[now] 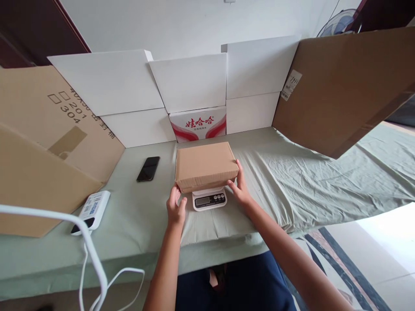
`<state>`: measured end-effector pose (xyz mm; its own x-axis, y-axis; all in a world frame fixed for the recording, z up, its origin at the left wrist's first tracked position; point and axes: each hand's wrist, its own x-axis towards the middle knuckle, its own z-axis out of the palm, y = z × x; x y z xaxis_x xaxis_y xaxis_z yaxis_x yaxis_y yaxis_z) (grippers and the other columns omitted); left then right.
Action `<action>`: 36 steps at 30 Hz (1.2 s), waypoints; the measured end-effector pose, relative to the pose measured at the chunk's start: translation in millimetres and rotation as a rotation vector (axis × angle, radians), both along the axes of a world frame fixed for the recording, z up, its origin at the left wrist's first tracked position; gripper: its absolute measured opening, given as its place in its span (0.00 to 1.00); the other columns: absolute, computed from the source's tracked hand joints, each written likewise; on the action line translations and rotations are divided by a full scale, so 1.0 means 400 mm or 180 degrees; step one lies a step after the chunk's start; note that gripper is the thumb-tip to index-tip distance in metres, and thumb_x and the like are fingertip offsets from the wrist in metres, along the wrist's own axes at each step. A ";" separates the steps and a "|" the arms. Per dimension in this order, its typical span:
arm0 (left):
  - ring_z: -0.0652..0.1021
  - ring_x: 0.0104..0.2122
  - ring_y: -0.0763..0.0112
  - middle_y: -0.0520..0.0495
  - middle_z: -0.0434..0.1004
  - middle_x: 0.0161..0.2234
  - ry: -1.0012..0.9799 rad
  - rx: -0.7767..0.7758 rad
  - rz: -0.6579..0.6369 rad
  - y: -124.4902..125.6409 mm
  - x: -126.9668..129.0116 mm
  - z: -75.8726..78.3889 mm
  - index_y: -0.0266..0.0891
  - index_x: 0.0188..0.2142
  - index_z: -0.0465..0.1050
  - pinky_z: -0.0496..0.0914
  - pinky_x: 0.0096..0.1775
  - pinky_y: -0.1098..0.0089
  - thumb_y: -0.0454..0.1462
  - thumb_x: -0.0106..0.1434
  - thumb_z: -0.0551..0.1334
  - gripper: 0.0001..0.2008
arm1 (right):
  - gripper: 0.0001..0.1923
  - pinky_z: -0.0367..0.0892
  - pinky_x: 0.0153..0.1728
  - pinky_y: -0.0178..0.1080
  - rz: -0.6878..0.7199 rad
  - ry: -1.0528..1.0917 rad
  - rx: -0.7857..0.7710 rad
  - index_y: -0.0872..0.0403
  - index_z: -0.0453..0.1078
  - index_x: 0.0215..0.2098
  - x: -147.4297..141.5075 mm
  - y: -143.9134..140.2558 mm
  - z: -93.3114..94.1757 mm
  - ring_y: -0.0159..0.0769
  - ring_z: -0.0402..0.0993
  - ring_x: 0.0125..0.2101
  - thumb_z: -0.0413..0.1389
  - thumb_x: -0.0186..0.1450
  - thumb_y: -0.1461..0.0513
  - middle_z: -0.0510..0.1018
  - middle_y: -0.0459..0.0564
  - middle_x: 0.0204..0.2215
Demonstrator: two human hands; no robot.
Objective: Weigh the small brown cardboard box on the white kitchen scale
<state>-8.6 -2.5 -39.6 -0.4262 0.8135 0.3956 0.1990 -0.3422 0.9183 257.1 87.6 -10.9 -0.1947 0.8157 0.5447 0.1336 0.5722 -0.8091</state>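
A closed brown cardboard box (205, 164) sits over a white digital scale (210, 206), covering its weighing plate. Only the scale's front panel shows, with a dark display (202, 201) and several round buttons. At the box's near left corner is my left hand (175, 206), its fingers against the lower side and its thumb apart. My right hand (239, 185) grips the near right corner, with fingers along the right side and the thumb at the front. Whether the box rests fully on the scale or is partly held up, I cannot tell.
A black phone (148, 169) lies to the left on the green cloth (129, 220). Farther left is a white device (94, 211) near a white curved stand (92, 255) and cable. White boxes (191, 84) line the back; large cardboard panels (340, 86) flank both sides.
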 end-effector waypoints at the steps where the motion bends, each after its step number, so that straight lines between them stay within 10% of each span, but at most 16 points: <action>1: 0.77 0.61 0.45 0.31 0.78 0.58 -0.0018 -0.0025 -0.0012 0.002 -0.001 -0.001 0.36 0.64 0.70 0.70 0.62 0.48 0.43 0.60 0.64 0.33 | 0.45 0.47 0.74 0.61 0.0015 0.0030 -0.0008 0.44 0.41 0.77 -0.001 0.001 0.003 0.55 0.47 0.75 0.53 0.71 0.40 0.53 0.56 0.75; 36: 0.74 0.64 0.46 0.31 0.73 0.64 -0.0114 0.0024 0.0033 0.005 0.003 0.008 0.36 0.67 0.67 0.68 0.64 0.50 0.44 0.62 0.64 0.35 | 0.42 0.55 0.72 0.57 0.0126 0.0228 -0.0237 0.43 0.46 0.76 -0.009 0.007 0.026 0.51 0.50 0.75 0.49 0.71 0.38 0.53 0.53 0.76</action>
